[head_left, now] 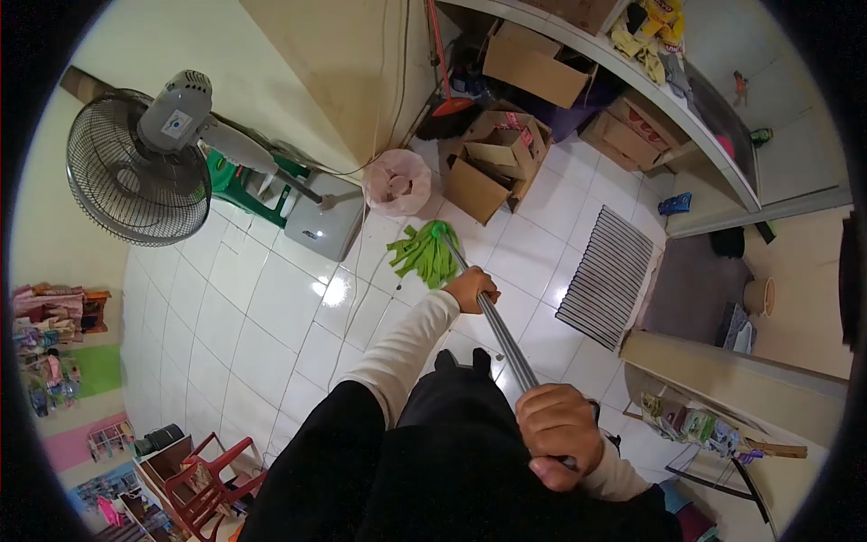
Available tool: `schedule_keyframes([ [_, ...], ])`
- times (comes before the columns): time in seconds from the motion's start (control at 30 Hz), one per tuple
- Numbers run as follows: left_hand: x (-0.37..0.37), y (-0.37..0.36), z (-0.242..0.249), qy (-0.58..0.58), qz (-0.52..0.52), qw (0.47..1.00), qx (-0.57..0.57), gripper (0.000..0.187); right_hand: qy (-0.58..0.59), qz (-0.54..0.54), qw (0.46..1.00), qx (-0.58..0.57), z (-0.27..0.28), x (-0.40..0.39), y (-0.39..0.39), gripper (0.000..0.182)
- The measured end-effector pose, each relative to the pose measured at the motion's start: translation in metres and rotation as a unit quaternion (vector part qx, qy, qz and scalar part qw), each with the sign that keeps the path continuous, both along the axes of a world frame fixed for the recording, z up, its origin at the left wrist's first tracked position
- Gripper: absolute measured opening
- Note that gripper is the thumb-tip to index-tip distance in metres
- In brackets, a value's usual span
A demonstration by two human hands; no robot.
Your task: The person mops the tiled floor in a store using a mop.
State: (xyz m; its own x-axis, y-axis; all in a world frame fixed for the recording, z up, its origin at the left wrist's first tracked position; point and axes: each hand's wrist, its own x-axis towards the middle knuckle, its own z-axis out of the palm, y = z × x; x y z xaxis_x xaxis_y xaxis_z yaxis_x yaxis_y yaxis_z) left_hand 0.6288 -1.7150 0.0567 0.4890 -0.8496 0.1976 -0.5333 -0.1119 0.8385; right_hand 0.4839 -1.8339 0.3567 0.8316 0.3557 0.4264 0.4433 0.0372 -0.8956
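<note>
A mop with a grey metal handle [508, 345] slants across my body. Its green strip head [424, 253] lies spread on the white tiled floor [262, 316], just short of the pink-lined bin. My left hand [471, 289] is wrapped around the lower part of the handle. Close to my body, my right hand [558, 432] grips the upper end, its fingers folded over the shaft and the thumb near the tip. Both sleeves are light, under a black garment.
Ahead stand a bin with a pink bag [397, 183], opened cardboard boxes [479, 185] and a red broom [452, 107]. A standing fan [135, 167] rises at left, its cable crossing the floor. A striped mat [607, 275] lies right, before a doorway. A red chair [203, 488] stands lower left.
</note>
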Motion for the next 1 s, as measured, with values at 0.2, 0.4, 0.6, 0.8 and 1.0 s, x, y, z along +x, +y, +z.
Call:
schedule_keyframes([
  [0.2,0.040,0.035,-0.071,-0.120,0.043,0.990,0.054,0.020,-0.040,0.062,0.990,-0.120,-0.100,-0.007,0.038,0.019],
  [0.4,0.033,0.015,-0.054,-0.060,0.103,0.991,0.054,0.017,0.027,0.018,0.998,-0.046,-0.081,-0.002,0.019,0.020],
  [0.6,0.006,-0.019,0.004,-0.025,0.089,0.996,-0.017,0.023,0.048,-0.035,0.998,-0.007,-0.003,-0.001,-0.018,0.016],
  [0.8,-0.064,-0.053,0.054,0.082,0.074,0.994,0.015,0.026,0.137,-0.069,0.987,0.036,0.054,-0.014,-0.059,0.015],
  [1.0,-0.017,-0.073,0.029,-0.018,0.066,0.997,-0.027,0.020,0.018,-0.017,0.999,0.027,0.027,0.012,-0.066,0.017],
])
